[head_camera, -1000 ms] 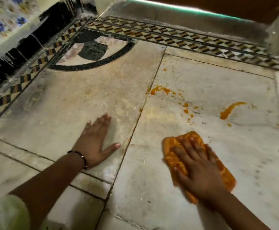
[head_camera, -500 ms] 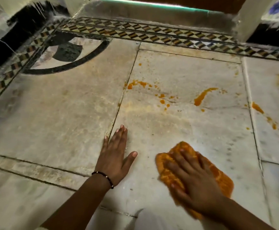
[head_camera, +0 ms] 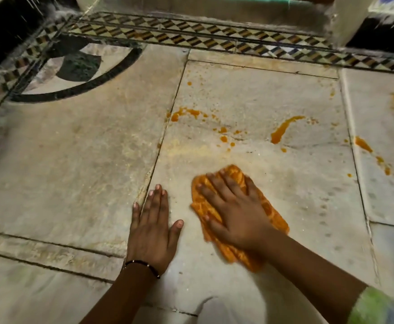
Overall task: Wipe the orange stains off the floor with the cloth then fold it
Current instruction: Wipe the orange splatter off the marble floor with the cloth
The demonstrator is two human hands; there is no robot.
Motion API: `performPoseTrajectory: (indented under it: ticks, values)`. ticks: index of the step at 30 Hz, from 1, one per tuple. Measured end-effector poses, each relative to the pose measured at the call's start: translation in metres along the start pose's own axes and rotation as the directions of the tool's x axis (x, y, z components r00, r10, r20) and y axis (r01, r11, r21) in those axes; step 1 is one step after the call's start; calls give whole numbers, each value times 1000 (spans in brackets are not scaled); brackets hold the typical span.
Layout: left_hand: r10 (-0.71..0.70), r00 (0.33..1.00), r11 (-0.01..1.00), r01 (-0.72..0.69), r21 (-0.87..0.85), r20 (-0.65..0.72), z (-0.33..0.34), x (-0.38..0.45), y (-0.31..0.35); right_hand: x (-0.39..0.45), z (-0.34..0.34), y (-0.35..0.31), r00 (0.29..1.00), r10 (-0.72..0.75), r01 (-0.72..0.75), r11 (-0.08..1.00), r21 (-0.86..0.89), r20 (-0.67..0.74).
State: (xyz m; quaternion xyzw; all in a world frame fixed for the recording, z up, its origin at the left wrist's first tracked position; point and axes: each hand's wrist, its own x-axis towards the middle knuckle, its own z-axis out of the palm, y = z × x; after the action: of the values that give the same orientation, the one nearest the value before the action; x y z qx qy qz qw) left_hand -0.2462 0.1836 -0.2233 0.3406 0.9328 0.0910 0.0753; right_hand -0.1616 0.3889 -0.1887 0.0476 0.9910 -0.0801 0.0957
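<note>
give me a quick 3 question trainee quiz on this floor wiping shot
1. True or false: the right hand presses the orange cloth flat on the floor.
2. What does the left hand do? A) holds the cloth B) rests flat on the floor C) hangs in the air
3. Fill in: the long orange streak lies ____ the cloth, further from the person.

Key: 1 true; 2 B; 3 beyond
</note>
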Motion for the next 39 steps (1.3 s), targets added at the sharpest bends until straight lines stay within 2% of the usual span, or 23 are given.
performPoseTrajectory:
  ticks: [2,5,7,9,10,12,16,19,22,25,29,31,32,33,36,39]
  values:
    - [-1,1000,1000,1,-11,-9,0,1,1,-38,7,27,999,15,-15,1000,-1,-37]
    - [-16,1000,1000,16,-25,-27,0,1,2,-62,2,78,960,277,-277,961,19,-49]
    - [-22,999,1000,22,-18,-33,1,2,2,-41,-5,95,901,431,-429,902,56,-54]
    - [-19,999,1000,19,3,-28,2,2,2,-5,-10,93,849,526,-520,849,89,-58]
    - [-17,1000,1000,17,10,-24,3,2,3,12,-11,86,844,534,-530,844,85,-48]
    - [-24,999,1000,24,6,-24,2,1,3,32,-11,63,888,460,-459,888,40,-23]
    - [-30,999,993,25,-117,-43,-7,2,21,-2,-2,27,962,272,-271,962,37,-21]
    - [81,997,982,-83,-171,-19,-6,12,57,-70,14,25,983,184,-183,982,55,-21]
    - [271,962,950,-260,-172,45,8,22,102,-148,23,62,976,214,-213,976,34,-27]
    - [422,901,907,-417,-63,99,22,22,129,-196,17,115,900,436,-433,897,87,-15]
    - [410,904,908,-417,37,122,30,17,130,-174,13,161,700,711,-695,700,168,-65]
    - [417,900,903,-426,54,125,32,17,132,-142,8,166,619,782,-759,619,199,-74]
    - [415,901,903,-425,61,125,32,15,130,-125,6,161,626,776,-753,627,201,-77]
    - [419,899,901,-429,67,129,32,16,131,-111,3,153,664,744,-721,663,199,-73]
    - [423,895,900,-434,52,144,28,18,133,-94,2,116,819,572,-562,814,146,-38]
    - [411,905,912,-409,-35,113,23,17,139,-131,14,79,875,480,-468,872,145,-59]
